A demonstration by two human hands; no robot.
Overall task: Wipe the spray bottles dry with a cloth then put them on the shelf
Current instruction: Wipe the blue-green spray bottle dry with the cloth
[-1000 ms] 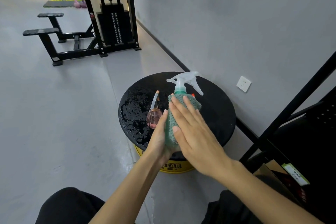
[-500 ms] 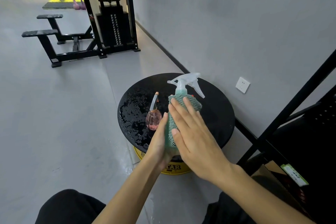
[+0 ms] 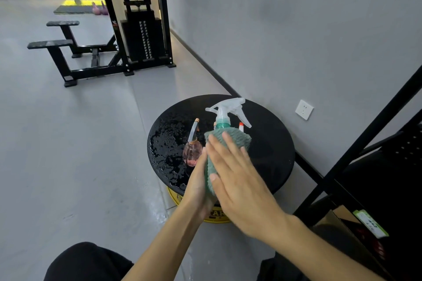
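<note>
One view is supplied, taken by a wide-angle camera worn on the person's head. It faces forward and down. Both forearms enter from the bottom edge, and the left hand [image 3: 198, 181] and right hand [image 3: 237, 187] sit close to the lens at frame centre, on either side of the spray bottle [image 3: 222, 123]. The round black table [image 3: 274, 143] lies just beyond them, seen from above. The black-clad knees [image 3: 86, 262] fill the near bottom edge. The wall [image 3: 296, 29] runs along the right and recedes to the far left. The shelf frame [image 3: 365, 134] crosses the near right. The cable machine [image 3: 141, 36] stands far, upper left.
</note>
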